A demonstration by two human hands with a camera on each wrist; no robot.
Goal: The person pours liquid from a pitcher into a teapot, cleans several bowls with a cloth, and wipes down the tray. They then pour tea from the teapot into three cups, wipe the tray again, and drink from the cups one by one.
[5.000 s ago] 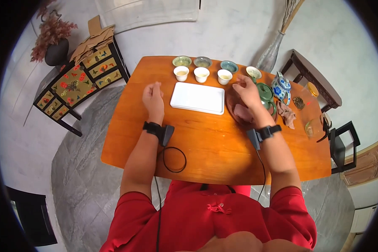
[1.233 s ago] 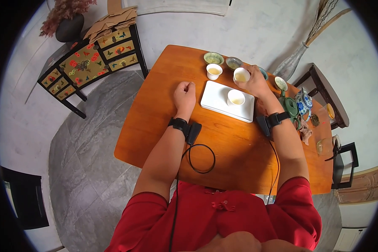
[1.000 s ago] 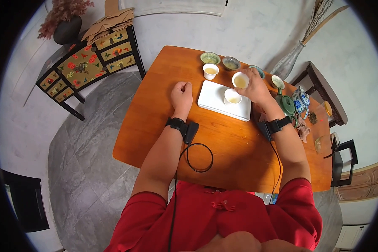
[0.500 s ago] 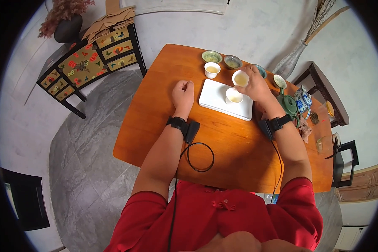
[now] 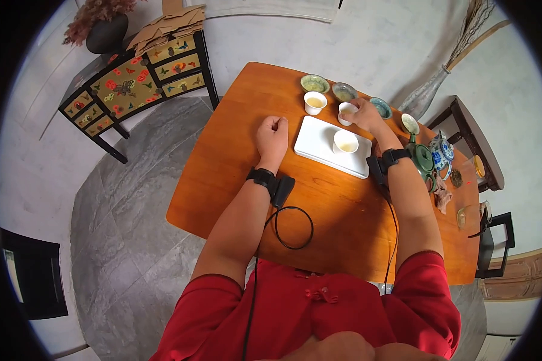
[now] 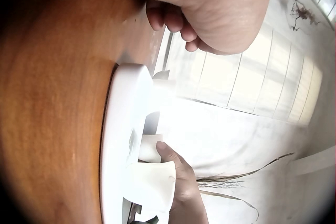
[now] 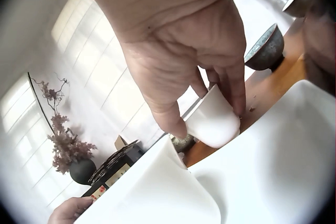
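Observation:
My right hand (image 5: 367,117) holds a white teacup (image 7: 212,121) near its rim, just behind the white tray (image 5: 316,135). In the right wrist view the thumb and fingers lie on opposite sides of this cup, which looks tilted there. A second white teacup (image 5: 345,144) with pale tea in it stands on the right half of the tray. Behind the tray's left end is a third white teacup (image 5: 314,103), also with tea. My left hand (image 5: 273,138) rests on the table left of the tray, fingers loosely curled, holding nothing.
Bowls in green (image 5: 315,84), grey (image 5: 345,92) and teal (image 5: 380,108) line the table's back edge. To the right are a small pale bowl (image 5: 410,124), a green teapot (image 5: 423,157), a blue-and-white teapot (image 5: 441,150) and a crumpled cloth (image 5: 442,198). A black cable (image 5: 295,246) loops in front.
Five seconds ago all three white cups stood behind the tray; one is now on it. Over the last half second my right hand has shifted the gripped cup slightly left and away from me.

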